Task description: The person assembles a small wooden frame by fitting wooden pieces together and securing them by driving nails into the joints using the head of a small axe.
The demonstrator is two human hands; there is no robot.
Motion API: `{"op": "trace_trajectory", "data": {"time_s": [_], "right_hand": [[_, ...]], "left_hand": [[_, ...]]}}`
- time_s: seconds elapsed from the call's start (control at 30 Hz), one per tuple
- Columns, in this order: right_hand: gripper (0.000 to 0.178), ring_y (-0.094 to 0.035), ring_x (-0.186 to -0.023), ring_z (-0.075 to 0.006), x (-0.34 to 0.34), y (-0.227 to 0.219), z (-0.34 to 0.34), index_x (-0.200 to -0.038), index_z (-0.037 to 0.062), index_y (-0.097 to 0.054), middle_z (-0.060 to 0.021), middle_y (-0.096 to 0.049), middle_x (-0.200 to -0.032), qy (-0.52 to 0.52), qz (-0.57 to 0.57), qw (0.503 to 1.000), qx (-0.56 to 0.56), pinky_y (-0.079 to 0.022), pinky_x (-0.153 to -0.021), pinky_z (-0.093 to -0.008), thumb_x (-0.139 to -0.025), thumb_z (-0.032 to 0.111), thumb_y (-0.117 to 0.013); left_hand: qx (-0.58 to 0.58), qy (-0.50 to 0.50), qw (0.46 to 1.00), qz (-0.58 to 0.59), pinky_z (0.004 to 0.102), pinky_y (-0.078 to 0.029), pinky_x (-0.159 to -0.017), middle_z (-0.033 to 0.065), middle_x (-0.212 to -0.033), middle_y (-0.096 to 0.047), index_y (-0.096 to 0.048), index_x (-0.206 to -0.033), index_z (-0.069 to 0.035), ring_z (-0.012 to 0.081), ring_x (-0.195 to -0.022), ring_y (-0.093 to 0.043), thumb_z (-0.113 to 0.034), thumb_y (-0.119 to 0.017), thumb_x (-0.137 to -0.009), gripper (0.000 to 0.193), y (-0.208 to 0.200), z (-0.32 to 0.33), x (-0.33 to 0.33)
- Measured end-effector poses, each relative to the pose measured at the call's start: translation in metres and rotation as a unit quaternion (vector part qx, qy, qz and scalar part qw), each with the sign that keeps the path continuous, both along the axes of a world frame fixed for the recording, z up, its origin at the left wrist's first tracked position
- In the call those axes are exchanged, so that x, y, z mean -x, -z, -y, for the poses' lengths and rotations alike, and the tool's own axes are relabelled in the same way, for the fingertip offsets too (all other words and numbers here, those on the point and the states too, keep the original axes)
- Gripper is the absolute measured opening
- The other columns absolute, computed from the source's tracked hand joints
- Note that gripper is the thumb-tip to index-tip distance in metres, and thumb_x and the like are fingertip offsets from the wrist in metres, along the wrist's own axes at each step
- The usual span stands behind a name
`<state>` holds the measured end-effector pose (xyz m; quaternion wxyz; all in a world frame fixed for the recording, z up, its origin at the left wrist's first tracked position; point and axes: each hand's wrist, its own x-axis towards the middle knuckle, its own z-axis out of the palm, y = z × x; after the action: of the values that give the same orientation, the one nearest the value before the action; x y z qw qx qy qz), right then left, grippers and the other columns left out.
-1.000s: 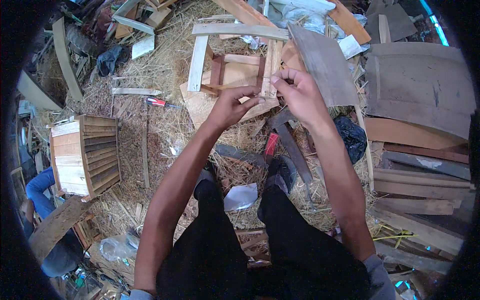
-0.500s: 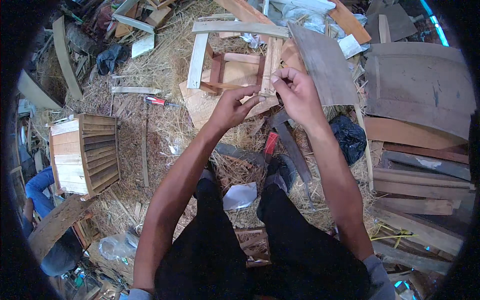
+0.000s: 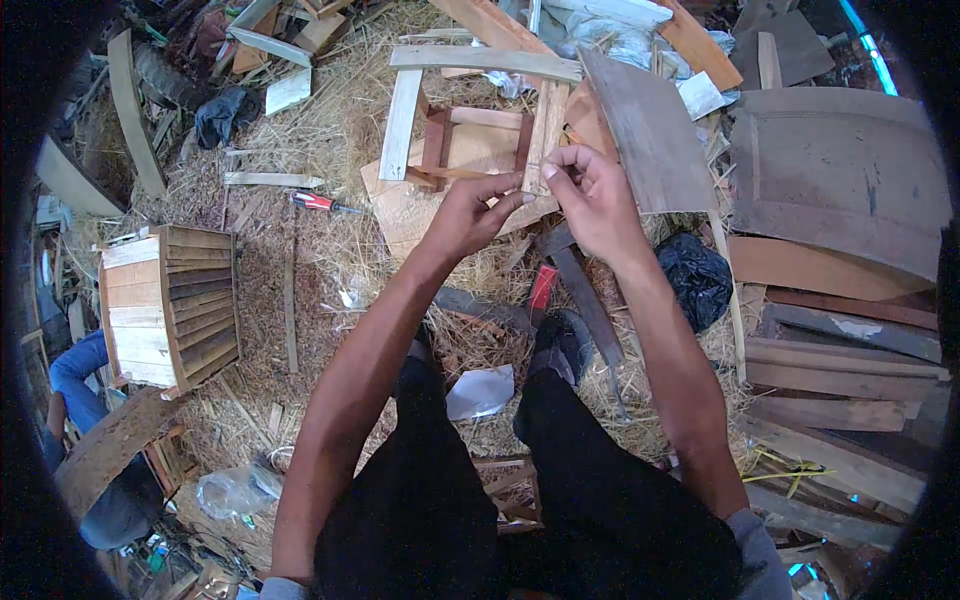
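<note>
1. Head view: the wooden frame (image 3: 485,118) is at the top middle, with a flat board (image 3: 400,218) under it.
2. The left hand (image 3: 465,218) and right hand (image 3: 600,205) have bent fingers close by the frame's right post (image 3: 545,125) — whether they grip it or something tiny, nobody can tell.
3. Hardly anything has changed — it looks like slow, careful finger work.

Soft, moderate light casts faint shadows; a narrow blue-white strip (image 3: 870,46) glares at upper right. The pale, four-sided wooden frame (image 3: 545,125) looks crisp, while black fabric trousers (image 3: 410,490) lose detail. Straight edges bow toward the blackened rim.
</note>
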<state>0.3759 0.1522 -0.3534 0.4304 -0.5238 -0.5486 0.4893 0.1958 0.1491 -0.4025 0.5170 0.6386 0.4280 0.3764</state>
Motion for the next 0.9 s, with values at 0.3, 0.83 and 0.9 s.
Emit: {"op": "trace_trajectory", "data": {"time_s": [0.3, 0.83, 0.9], "right_hand": [[0.010, -0.054, -0.084, -0.0049, -0.013, 0.006, 0.000, -0.103, -0.0011, -0.058, 0.0001, -0.059, -0.093, -0.055, 0.037, 0.997, -0.029, -0.045, -0.073, -0.0219, -0.097, 0.006, -0.060], [0.012, -0.055, -0.079, -0.0076, -0.010, 0.005, 0.000, -0.101, -0.0014, -0.059, -0.0004, -0.060, -0.086, -0.046, -0.063, 0.996, -0.031, -0.046, -0.069, -0.0249, -0.097, 0.009, -0.060], [0.010, -0.054, -0.078, -0.0063, -0.017, 0.000, -0.001, -0.102, -0.0006, -0.059, 0.0009, -0.059, -0.086, -0.053, -0.058, 0.997, -0.003, -0.045, -0.068, -0.0237, -0.097, 0.009, -0.060]], "left_hand": [[0.040, 0.051, 0.998, 0.024, 0.0303, -0.052, -0.084, 0.0116, -0.109, -0.069, -0.061, -0.125, 0.000, 0.0136, -0.095, -0.062, -0.013, -0.065, -0.094, 0.033, 0.003, -0.006, -0.002], [0.086, 0.091, 0.984, 0.127, 0.0326, -0.035, -0.106, 0.0107, -0.128, -0.054, -0.042, -0.140, -0.002, 0.0176, -0.122, -0.047, -0.021, -0.046, -0.104, 0.041, 0.000, 0.005, -0.019], [0.070, 0.099, 0.986, 0.114, 0.0328, -0.036, -0.106, 0.0111, -0.127, -0.054, -0.043, -0.139, -0.001, 0.0177, -0.121, -0.047, -0.021, -0.046, -0.104, 0.040, -0.002, -0.001, -0.018]]}}
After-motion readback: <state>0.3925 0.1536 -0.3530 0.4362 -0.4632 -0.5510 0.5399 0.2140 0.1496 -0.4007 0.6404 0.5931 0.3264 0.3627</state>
